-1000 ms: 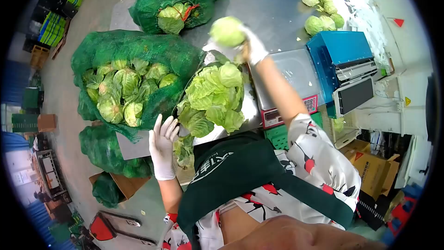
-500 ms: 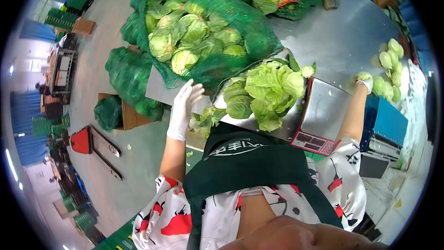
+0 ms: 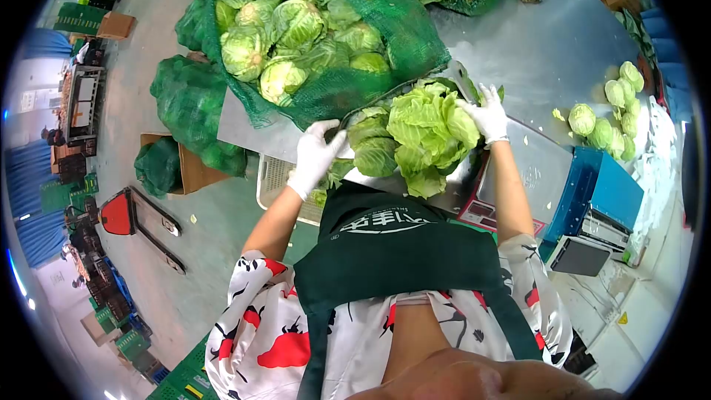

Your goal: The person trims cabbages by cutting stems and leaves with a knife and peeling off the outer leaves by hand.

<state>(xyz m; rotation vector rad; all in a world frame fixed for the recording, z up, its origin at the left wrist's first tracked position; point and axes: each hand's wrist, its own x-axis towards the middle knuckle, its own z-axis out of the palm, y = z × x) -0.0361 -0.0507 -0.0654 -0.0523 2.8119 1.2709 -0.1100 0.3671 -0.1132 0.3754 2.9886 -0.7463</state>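
Note:
Both hands wear white gloves. My left hand is at the left side of a heap of loose cabbage leaves, thumb and fingers apart, close to the edge of the green net bag. At the heap's right side is my right hand, fingers spread, its fingertips by the leaves. Neither hand holds anything that shows. Behind my left hand lies an open green net bag full of cabbages. Trimmed cabbages sit at the right on the metal table.
A scale stands right of the leaves, beside a blue machine. A white crate is below the table's left edge. Another net bag lies at the back. On the floor are a box and a red pallet jack.
My right hand has left the cabbage beside the trimmed group and come back to the leaves. My left hand has moved right, toward the heap. The view has shifted slightly since half a second ago.

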